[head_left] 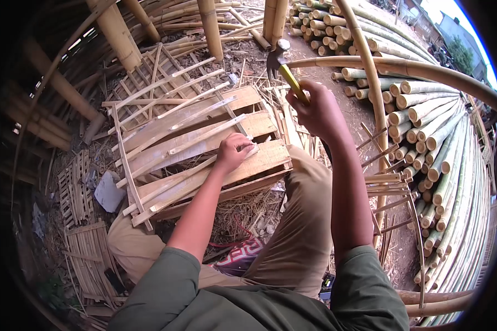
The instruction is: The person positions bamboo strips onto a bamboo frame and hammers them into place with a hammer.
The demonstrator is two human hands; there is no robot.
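Note:
My right hand [316, 108] is wrapped round the yellow handle of a claw hammer [290, 79], raised with its metal head up and to the left. My left hand [234, 153] is closed in a pinch at the right end of a thin wooden slat, near a crosspiece; what its fingertips hold is too small to make out. That slat belongs to a frame of several slats [176, 129] with a crosspiece [128, 165] at the left. Underneath the frame lies a low platform of wide wooden boards [268, 156], between my legs.
Bamboo poles [425, 118] are stacked in a large pile at the right. Upright bamboo posts [210, 30] stand beyond the platform. Finished-looking slat panels [85, 248] lie at the left, near a pale block [109, 191]. A curved bamboo rail [403, 66] crosses the right side.

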